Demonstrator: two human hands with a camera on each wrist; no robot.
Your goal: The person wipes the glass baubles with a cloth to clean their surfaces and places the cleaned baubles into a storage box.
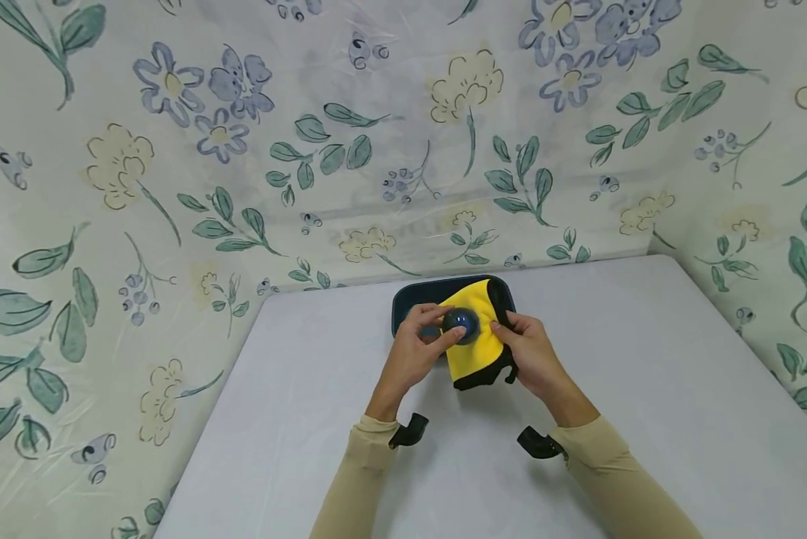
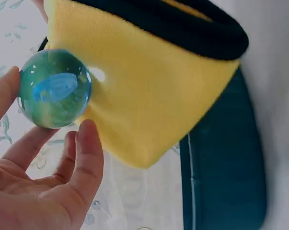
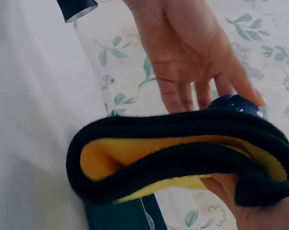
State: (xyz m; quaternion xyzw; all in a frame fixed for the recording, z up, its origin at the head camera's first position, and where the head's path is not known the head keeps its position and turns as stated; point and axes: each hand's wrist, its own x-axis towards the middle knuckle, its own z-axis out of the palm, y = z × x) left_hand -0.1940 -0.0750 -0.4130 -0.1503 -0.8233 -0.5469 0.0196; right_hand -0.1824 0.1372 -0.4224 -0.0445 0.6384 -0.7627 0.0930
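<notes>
A shiny blue glass ball (image 1: 461,325) is pinched between the thumb and fingers of my left hand (image 1: 418,346). In the left wrist view the ball (image 2: 54,89) looks clear blue-green with a paler patch inside. Right behind it is a folded yellow cloth (image 1: 479,352) with a black edge, gripped at its right side by my right hand (image 1: 535,356). The right wrist view looks onto the cloth's looped black edge (image 3: 182,122), which hides most of the ball and part of my right hand (image 3: 225,191).
Behind the hands, a dark teal tray (image 1: 413,288) stands near the far edge of a white-covered table (image 1: 323,359). Floral sheeting (image 1: 376,150) hangs along the back and sides. A black wrist mount (image 1: 409,431) sticks out at each sleeve.
</notes>
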